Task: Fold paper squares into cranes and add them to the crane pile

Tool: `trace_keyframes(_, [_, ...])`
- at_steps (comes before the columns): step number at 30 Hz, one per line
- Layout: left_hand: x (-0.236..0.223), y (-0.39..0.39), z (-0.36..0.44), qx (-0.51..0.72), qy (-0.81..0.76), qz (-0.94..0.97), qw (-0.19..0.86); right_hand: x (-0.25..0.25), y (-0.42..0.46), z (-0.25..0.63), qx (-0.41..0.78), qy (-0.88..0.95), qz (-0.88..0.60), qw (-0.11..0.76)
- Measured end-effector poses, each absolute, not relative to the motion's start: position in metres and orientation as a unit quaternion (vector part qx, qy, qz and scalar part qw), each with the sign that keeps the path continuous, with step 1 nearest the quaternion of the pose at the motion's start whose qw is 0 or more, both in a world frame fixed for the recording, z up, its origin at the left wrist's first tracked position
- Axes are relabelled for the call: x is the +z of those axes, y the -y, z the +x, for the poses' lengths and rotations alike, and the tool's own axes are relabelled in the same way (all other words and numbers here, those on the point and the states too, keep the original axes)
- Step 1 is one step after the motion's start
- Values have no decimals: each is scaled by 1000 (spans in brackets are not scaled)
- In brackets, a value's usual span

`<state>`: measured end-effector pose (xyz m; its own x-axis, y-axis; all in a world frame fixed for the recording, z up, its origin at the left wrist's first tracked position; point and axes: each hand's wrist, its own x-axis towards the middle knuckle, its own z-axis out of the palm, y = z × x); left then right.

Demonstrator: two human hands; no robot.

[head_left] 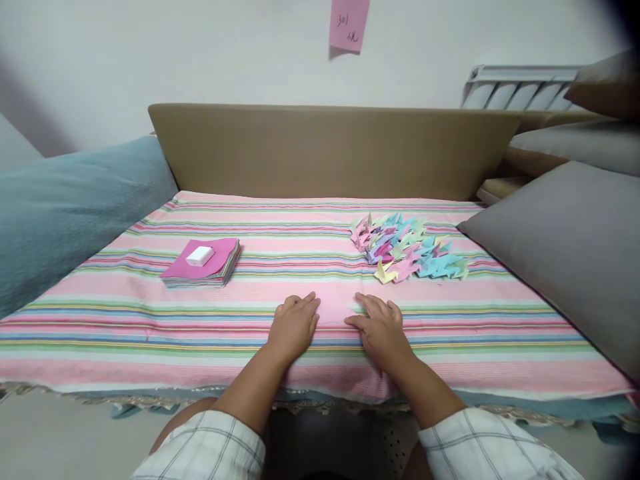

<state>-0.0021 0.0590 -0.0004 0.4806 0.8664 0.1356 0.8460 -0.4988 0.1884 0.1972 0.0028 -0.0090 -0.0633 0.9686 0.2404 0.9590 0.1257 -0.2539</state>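
Note:
A pale pink sheet of paper lies flat on the striped cloth between my two hands. My left hand rests at the sheet's left edge, fingers stretched forward and fingertips touching or very near the paper. On the other side, my right hand has its thumb and fingers apart, with the tips at the right edge. Beyond my right hand is a heap of folded paper cranes in pink, blue, yellow, green and purple. To the left sits a stack of coloured paper, bright pink on top, with a small white block on it.
A brown padded backrest runs along the wall. Grey cushions pile up at the right, and a blue-grey cushion or armrest borders the left. A pink note with handwriting hangs on the wall, left of a white radiator.

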Motion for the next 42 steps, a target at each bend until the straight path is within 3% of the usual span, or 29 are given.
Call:
trace_keyframes(14, [1,-60,-3,108,-501,857,55,-18,-5,222,5,693,-691,205])
trace_keyframes(23, [0,-60,-3,114,-497,858,54,-10,-13,227,116,664,-680,287])
trace_keyframes(42, [1,-60,-4,125,-492,859,58,-14,-15,222,124,678,-660,299])
